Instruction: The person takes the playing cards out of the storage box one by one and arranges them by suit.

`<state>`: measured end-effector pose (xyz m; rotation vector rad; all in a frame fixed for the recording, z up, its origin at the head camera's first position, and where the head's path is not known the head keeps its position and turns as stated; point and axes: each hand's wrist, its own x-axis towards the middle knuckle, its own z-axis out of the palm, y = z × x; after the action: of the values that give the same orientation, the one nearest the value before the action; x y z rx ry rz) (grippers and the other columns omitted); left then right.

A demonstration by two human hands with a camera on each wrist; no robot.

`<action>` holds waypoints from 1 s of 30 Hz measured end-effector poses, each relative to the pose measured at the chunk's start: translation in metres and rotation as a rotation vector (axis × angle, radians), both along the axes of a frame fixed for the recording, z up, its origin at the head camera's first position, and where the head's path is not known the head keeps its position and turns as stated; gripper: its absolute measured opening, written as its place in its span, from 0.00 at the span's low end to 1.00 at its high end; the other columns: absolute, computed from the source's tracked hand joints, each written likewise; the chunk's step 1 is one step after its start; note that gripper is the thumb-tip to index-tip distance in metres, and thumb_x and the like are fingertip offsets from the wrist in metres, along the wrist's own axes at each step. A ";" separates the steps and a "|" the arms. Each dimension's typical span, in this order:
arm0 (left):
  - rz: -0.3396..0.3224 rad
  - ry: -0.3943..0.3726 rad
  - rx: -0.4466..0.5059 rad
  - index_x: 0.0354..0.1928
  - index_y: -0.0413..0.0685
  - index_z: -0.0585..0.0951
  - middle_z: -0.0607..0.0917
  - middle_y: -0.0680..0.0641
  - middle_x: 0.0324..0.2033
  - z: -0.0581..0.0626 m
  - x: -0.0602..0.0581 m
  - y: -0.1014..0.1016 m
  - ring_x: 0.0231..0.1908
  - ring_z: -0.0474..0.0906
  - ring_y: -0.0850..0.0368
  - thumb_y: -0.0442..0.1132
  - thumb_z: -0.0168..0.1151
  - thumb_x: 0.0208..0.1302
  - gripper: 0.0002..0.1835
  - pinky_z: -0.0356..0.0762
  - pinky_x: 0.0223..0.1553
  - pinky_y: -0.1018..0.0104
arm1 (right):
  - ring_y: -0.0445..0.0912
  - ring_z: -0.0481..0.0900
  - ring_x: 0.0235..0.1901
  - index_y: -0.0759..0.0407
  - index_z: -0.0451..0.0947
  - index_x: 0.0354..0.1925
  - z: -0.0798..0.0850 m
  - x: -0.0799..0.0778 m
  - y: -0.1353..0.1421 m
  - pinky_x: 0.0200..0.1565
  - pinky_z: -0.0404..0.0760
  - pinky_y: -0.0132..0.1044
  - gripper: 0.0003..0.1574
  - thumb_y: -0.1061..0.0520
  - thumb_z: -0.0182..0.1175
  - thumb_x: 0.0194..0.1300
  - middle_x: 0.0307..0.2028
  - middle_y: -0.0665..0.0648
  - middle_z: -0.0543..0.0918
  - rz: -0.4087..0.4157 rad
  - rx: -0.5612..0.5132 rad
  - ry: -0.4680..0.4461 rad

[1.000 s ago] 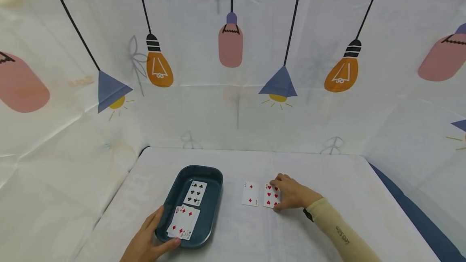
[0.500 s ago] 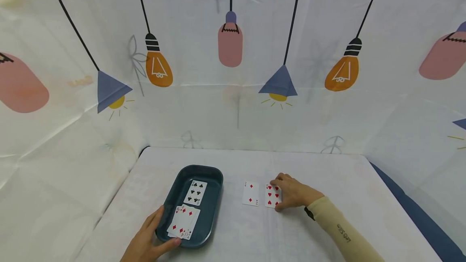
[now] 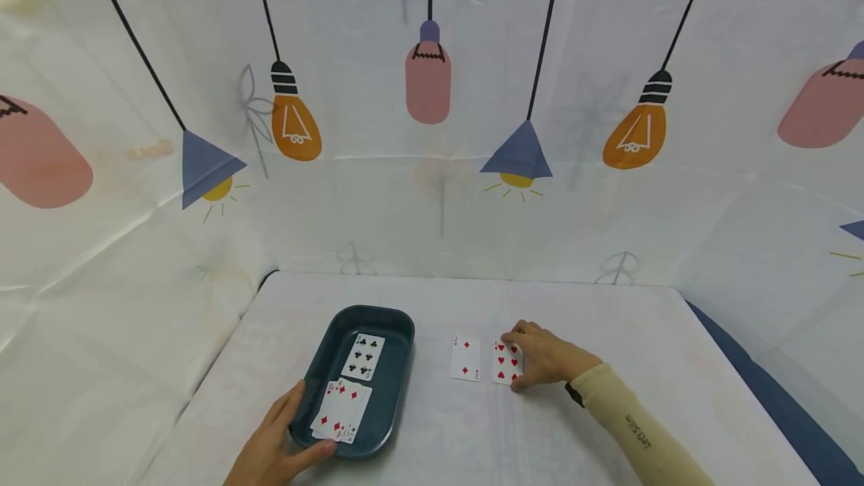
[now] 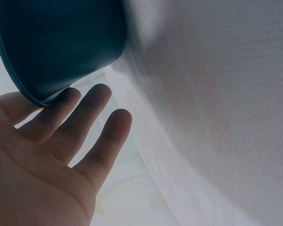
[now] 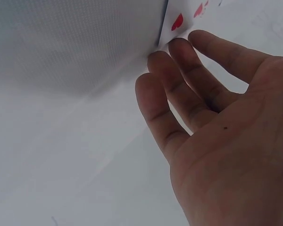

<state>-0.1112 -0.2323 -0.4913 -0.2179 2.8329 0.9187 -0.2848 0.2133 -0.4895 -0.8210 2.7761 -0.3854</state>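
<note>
In the head view, my left hand [image 3: 275, 439] holds the near left corner of a dark teal tray [image 3: 398, 388], thumb at the rim and fingers along the outside wall. Its spread fingertips [image 4: 119, 123] show beside the tray wall in the left wrist view. Inside the tray lie a clubs playing card [image 3: 363, 357] and a small overlapping pile of cards [image 3: 343, 411], a diamonds card on top. My right hand [image 3: 543, 355] holds a hearts playing card [image 3: 507, 363] on the table, fingers at its far edge and thumb at its near edge. The palm partly covers that card.
Just left of the hearts card lies a two of diamonds [image 3: 466, 358], face up. A white cloth covers the table [image 3: 439, 433]. Behind it hangs a pale curtain [image 3: 378, 216] printed with lamps, and more curtain closes off the left and right sides.
My right hand and the hearts card have shifted very slightly to the right, widening the gap to the two of diamonds. My left hand and the tray have stayed in place.
</note>
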 end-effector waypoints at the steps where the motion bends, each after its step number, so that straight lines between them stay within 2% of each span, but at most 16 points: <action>1: 0.002 -0.001 0.000 0.79 0.40 0.53 0.62 0.30 0.71 0.000 0.000 0.000 0.62 0.69 0.32 0.70 0.74 0.49 0.66 0.71 0.59 0.31 | 0.51 0.73 0.52 0.58 0.77 0.62 0.000 0.000 0.000 0.53 0.79 0.50 0.48 0.45 0.81 0.45 0.56 0.55 0.74 0.002 0.001 0.001; 6: 0.009 -0.002 -0.010 0.80 0.41 0.53 0.62 0.30 0.72 0.000 -0.001 0.001 0.62 0.69 0.31 0.71 0.74 0.47 0.67 0.72 0.58 0.31 | 0.50 0.72 0.52 0.60 0.75 0.63 0.000 -0.001 0.000 0.54 0.79 0.49 0.48 0.46 0.80 0.46 0.56 0.56 0.75 0.007 -0.015 0.010; 12: 0.021 -0.012 -0.005 0.80 0.42 0.53 0.61 0.30 0.72 0.000 -0.001 0.002 0.62 0.69 0.31 0.72 0.74 0.45 0.68 0.72 0.58 0.31 | 0.51 0.74 0.56 0.61 0.73 0.66 -0.002 0.000 -0.003 0.59 0.78 0.50 0.50 0.42 0.78 0.50 0.57 0.55 0.74 0.036 -0.069 0.042; 19: 0.017 -0.007 -0.001 0.80 0.42 0.53 0.61 0.30 0.72 0.001 0.000 0.002 0.62 0.68 0.31 0.70 0.74 0.47 0.67 0.71 0.59 0.30 | 0.48 0.74 0.55 0.60 0.72 0.67 -0.002 0.001 -0.010 0.58 0.79 0.48 0.49 0.39 0.76 0.54 0.57 0.53 0.74 0.053 -0.140 0.067; 30: 0.011 -0.014 0.015 0.80 0.41 0.52 0.61 0.31 0.72 0.001 0.000 0.002 0.64 0.67 0.32 0.69 0.74 0.48 0.67 0.69 0.61 0.31 | 0.49 0.75 0.55 0.60 0.71 0.68 -0.003 0.004 -0.029 0.57 0.79 0.48 0.50 0.37 0.75 0.56 0.59 0.55 0.74 0.040 -0.224 0.060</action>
<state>-0.1111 -0.2305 -0.4903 -0.2373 2.8143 0.9362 -0.2806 0.1847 -0.4920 -0.9507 2.8005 -0.6842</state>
